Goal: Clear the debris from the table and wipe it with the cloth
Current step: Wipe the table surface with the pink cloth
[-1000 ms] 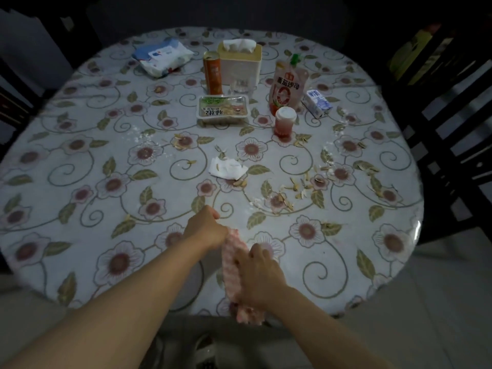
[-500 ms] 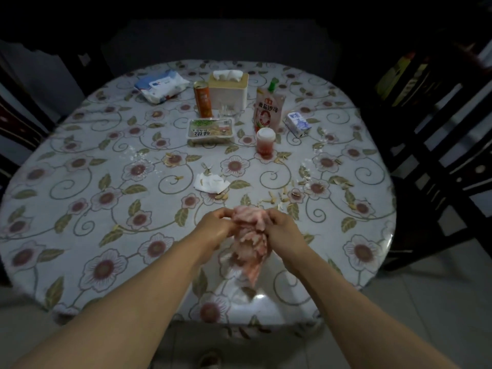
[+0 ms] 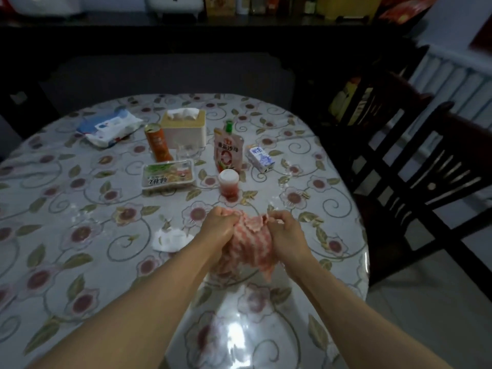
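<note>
A pink and white patterned cloth [image 3: 250, 245] hangs between my two hands above the middle of the table [image 3: 80, 262], which has a floral cover. My left hand [image 3: 221, 226] grips its left top edge and my right hand [image 3: 286, 231] pinches its right top edge. A crumpled white tissue [image 3: 170, 239] lies on the table just left of my left hand. Small bits of debris lie near the hands, partly hidden by the cloth and my arms.
At the back of the table stand a tissue box [image 3: 183, 127], an orange can [image 3: 158, 142], a wet-wipe pack [image 3: 109, 129], a sealed food tray [image 3: 169, 177], a sauce pouch [image 3: 229, 150], a red jar [image 3: 229, 183] and a small carton [image 3: 261, 158]. Dark wooden chairs [image 3: 415, 166] stand at the right.
Both hands have lifted the cloth from the near table edge to over the middle and spread it apart. The head has tilted up, showing more of the room behind.
</note>
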`<state>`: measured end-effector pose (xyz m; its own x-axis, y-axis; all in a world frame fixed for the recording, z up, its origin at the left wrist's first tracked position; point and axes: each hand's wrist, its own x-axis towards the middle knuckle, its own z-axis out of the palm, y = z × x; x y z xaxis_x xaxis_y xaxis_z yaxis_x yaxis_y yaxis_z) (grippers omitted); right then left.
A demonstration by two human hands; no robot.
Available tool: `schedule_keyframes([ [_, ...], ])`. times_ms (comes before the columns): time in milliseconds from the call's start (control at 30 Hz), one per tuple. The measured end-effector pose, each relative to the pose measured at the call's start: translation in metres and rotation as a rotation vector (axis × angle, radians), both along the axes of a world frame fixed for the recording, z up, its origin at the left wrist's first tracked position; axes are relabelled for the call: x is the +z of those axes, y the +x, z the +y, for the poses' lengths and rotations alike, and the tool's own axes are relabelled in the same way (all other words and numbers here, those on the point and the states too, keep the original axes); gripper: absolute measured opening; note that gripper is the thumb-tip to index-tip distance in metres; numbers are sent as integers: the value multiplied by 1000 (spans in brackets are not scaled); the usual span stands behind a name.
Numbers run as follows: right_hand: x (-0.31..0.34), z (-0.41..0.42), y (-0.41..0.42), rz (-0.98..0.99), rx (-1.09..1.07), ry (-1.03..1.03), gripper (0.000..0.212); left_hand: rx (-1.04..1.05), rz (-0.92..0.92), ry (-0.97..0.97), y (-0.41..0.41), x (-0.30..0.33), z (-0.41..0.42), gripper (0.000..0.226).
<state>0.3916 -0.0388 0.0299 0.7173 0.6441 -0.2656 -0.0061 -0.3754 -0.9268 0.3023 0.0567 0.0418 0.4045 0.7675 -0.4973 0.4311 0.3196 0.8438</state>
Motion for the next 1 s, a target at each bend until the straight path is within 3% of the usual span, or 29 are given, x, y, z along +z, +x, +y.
schedule_keyframes([
  [133, 9, 10, 28, 39, -21, 48, 20, -48, 7, -35, 26, 9, 14, 19],
  [300, 14, 15, 69, 35, 146, 63, 42, 51, -114, -120, 79, 16, 24, 22],
  [533, -1, 24, 158, 440, 380, 170, 82, 136, -189, -119, 174, 4, 24, 19],
  [600, -2, 28, 191, 344, 444, 125, 79, 160, -196, -154, 199, 0, 26, 15],
  [700, -4, 38, 233, 106, 414, 46, 43, 145, -190, -188, 233, -3, 30, 13],
  [833, -3, 54, 278, 39, 295, 40, 17, 221, -113, -123, 258, -2, 40, 17],
  [1000, -10, 77, 307, 91, 268, 67, 29, 305, -28, -83, 266, -9, 64, 8],
])
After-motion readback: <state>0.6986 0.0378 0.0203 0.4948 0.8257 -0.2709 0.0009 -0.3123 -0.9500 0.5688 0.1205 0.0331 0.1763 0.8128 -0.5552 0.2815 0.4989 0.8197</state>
